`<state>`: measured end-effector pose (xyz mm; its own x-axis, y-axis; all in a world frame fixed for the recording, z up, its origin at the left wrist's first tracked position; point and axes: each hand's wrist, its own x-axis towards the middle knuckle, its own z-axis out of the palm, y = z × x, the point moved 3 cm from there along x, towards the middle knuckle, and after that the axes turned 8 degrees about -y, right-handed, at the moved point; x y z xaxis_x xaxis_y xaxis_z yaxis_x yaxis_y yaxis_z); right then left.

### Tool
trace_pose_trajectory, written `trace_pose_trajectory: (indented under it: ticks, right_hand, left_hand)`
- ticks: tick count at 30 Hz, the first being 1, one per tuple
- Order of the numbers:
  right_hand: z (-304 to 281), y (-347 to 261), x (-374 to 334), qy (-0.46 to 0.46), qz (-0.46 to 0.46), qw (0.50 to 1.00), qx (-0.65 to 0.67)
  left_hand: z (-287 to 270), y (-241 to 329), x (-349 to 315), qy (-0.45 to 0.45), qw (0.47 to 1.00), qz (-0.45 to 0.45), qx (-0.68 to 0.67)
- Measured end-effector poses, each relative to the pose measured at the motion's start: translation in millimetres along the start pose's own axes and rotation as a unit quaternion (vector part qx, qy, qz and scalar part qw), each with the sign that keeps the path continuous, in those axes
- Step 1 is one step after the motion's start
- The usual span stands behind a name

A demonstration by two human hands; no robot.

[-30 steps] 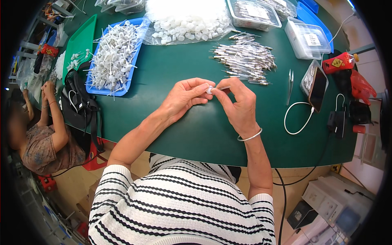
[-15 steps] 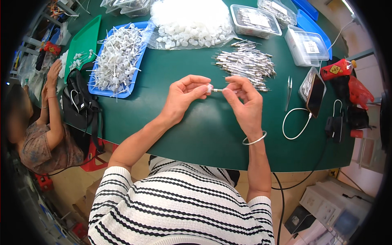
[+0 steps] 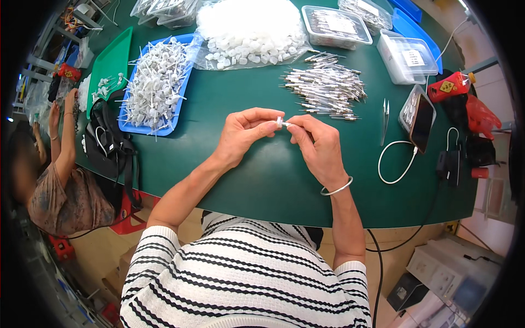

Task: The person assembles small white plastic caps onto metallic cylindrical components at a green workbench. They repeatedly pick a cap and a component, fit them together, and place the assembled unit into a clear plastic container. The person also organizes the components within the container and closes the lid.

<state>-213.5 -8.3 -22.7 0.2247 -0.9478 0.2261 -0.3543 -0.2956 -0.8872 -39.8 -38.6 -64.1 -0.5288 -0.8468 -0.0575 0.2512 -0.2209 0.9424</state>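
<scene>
Over the middle of the green table my two hands meet. My left hand [image 3: 244, 135] pinches a small white plastic cap [image 3: 279, 121] between thumb and fingertips. Closed on a thin rod [image 3: 286, 124], my right hand [image 3: 318, 143] holds it against the cap; most of the rod is hidden by the fingers. Beyond my right hand lies a pile of thin metal-and-white rods [image 3: 328, 87]. A bag of loose white caps [image 3: 251, 46] lies open at the far middle. To the left, a blue tray [image 3: 169, 129] is heaped with caps that have rods in them.
A green tray [image 3: 112, 52] holds a few pieces at the far left, near a black bag [image 3: 104, 139]. Tweezers [image 3: 385, 123], a phone [image 3: 421, 128] with a white cable and clear plastic boxes [image 3: 407, 60] are on the right. A co-worker [image 3: 68, 191] sits at the left.
My right hand has moved left, closer to my left hand, and its fingers have closed in. Less of the rod shows between the hands now. The co-worker's hands have shifted.
</scene>
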Motion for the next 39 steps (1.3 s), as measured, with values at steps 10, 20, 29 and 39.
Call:
trace_pose_trajectory:
  ticks: [10, 20, 29, 39]
  right_hand:
    - [3, 6, -2, 0.003, 0.02, 1.0, 0.019]
    - [12, 6, -5, 0.044, -0.028, 0.998, -0.023]
    - [12, 14, 0, 0.039, -0.052, 0.995, 0.07]
    - [15, 12, -4, -0.006, -0.023, 0.995, 0.1]
  left_hand:
    - [2, 2, -1, 0.001, 1.0, 0.009, -0.009]
    - [2, 4, -2, -0.005, 1.0, 0.014, -0.021]
    - [12, 19, -9, 0.025, 0.985, 0.123, 0.12]
    - [18, 24, -12, -0.017, 0.979, 0.182, 0.091]
